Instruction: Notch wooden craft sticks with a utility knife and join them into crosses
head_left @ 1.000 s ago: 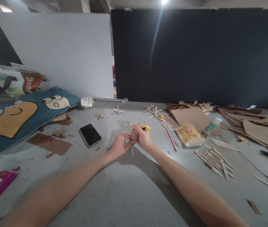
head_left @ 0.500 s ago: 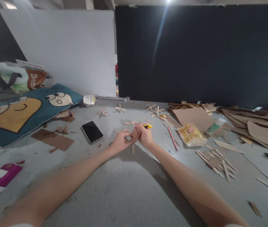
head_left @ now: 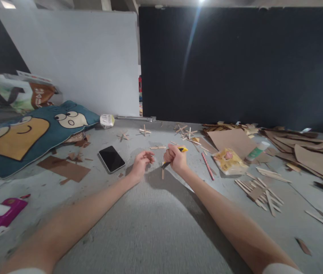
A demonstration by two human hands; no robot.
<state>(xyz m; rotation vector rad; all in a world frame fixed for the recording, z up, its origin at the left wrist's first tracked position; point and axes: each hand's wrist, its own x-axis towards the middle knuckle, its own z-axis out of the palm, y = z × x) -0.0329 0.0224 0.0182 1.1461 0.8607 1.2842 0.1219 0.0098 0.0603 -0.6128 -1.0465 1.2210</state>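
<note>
Near tabletop passable; phone blocks left, yellow packet right.

One black-screened rectangular smartphone is showing. Right of it, two bare hands, one yellow-and-black cutter, one slim pink rod, one green-and-white tube are showing. Left, one blue cartoon cushion, one magenta-and-white glue gun are showing.

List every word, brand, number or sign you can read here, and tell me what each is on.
No text can be read clearly here.
Bag with a brown panel: pale characters, too blurred to read.
Small white package: printed marks, too small to read.
Yellow packet: print too blurred to read.
Green-and-white tube: pale marks, too small to read.
</note>
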